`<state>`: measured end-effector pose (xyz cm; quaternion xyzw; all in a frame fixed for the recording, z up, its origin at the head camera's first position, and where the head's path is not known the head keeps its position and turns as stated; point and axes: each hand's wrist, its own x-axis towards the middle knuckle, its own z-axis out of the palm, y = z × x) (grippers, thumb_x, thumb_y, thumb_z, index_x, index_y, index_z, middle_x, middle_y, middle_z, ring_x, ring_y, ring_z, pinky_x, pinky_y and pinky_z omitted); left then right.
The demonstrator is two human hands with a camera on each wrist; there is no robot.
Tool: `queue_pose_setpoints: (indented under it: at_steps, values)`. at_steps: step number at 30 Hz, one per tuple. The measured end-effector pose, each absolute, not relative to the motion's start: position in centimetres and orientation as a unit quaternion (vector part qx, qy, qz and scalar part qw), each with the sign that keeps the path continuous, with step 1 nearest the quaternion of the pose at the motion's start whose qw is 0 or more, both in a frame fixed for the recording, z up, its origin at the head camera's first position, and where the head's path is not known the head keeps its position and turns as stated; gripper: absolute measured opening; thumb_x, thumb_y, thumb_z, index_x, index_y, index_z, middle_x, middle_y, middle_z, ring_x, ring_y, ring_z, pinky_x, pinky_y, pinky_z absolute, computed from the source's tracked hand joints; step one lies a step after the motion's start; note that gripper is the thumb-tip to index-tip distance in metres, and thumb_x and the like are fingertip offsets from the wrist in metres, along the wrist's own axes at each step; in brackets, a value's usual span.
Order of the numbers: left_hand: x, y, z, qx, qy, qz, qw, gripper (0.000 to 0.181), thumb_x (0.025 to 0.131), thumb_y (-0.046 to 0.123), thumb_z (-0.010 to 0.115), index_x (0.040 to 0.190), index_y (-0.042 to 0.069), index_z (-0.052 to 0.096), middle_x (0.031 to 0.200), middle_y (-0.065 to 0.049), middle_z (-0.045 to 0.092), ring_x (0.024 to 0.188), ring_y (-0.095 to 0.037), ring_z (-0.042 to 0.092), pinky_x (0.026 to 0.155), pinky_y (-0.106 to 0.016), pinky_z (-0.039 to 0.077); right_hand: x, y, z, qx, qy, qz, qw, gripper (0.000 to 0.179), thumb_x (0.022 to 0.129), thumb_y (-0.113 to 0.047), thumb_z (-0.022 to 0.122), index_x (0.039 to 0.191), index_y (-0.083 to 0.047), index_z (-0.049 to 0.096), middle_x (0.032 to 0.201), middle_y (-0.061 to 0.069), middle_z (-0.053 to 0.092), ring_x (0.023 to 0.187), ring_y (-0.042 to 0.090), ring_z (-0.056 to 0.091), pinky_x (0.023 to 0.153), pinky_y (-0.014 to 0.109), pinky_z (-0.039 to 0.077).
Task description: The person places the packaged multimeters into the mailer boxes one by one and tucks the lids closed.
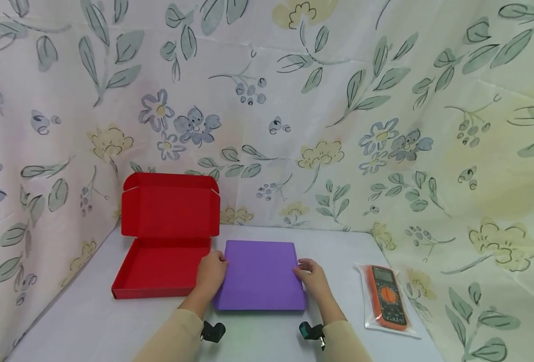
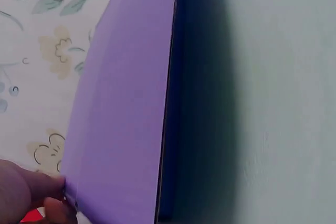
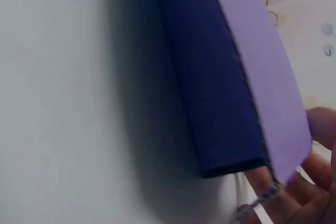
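Note:
A flat purple cardboard box lies in the middle of the white table with its lid down. My left hand grips its left side; in the left wrist view, thumb and finger pinch the edge of the purple lid. On the opposite side, my right hand holds the right edge. The right wrist view shows the thumb by the top of the lid and fingers underneath, with the dark front wall of the box below the lid. The inside of the box is hidden.
A red cardboard box stands at the left with its lid raised. To the right, an orange and black multimeter lies in a clear plastic bag. A floral cloth hangs behind and beside the table.

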<state>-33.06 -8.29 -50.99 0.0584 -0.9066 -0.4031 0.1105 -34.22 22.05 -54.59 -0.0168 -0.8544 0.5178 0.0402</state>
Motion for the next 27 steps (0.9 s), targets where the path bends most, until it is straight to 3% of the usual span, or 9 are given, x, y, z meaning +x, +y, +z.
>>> queue_pose_setpoints:
  at_steps: [4, 10, 16, 27]
  values:
    - [-32.5, -8.0, -51.0, 0.066, -0.914, -0.387, 0.108, 0.007, 0.089, 0.001, 0.067, 0.089, 0.001, 0.074, 0.088, -0.015, 0.071, 0.076, -0.030, 0.065, 0.065, -0.047, 0.053, -33.9, 21.5, -55.1, -0.022, -0.853, 0.518, 0.064, 0.036, 0.099, -0.021, 0.070, 0.125, 0.003, 0.063, 0.123, 0.023, 0.066, 0.113, 0.041, 0.065, 0.092, 0.051, 0.054]
    - [-31.3, -7.7, -51.1, 0.039, -0.924, -0.371, 0.083, 0.031, 0.088, 0.000, 0.063, 0.116, -0.009, 0.072, 0.113, -0.030, 0.067, 0.102, -0.042, 0.066, 0.085, -0.056, 0.054, -33.2, 20.9, -55.5, -0.026, -0.858, 0.506, 0.086, 0.035, 0.102, -0.023, 0.065, 0.126, 0.002, 0.062, 0.125, 0.024, 0.065, 0.113, 0.041, 0.065, 0.094, 0.052, 0.052]
    - [-29.9, -7.3, -51.2, 0.012, -0.933, -0.345, 0.096, 0.037, 0.090, 0.002, 0.067, 0.121, -0.016, 0.065, 0.109, -0.031, 0.060, 0.106, -0.046, 0.062, 0.091, -0.055, 0.053, -32.8, 20.4, -55.9, -0.034, -0.855, 0.508, 0.093, 0.036, 0.104, -0.024, 0.062, 0.129, 0.002, 0.061, 0.128, 0.024, 0.064, 0.115, 0.041, 0.065, 0.095, 0.052, 0.052]
    - [-28.4, -7.3, -51.3, -0.014, -0.931, -0.347, 0.109, 0.040, 0.087, 0.003, 0.071, 0.121, -0.018, 0.064, 0.107, -0.030, 0.064, 0.105, -0.044, 0.063, 0.092, -0.054, 0.052, -32.7, 20.6, -56.0, -0.053, -0.854, 0.509, 0.092, 0.039, 0.104, -0.029, 0.062, 0.127, 0.002, 0.063, 0.124, 0.020, 0.066, 0.114, 0.037, 0.065, 0.095, 0.051, 0.052]
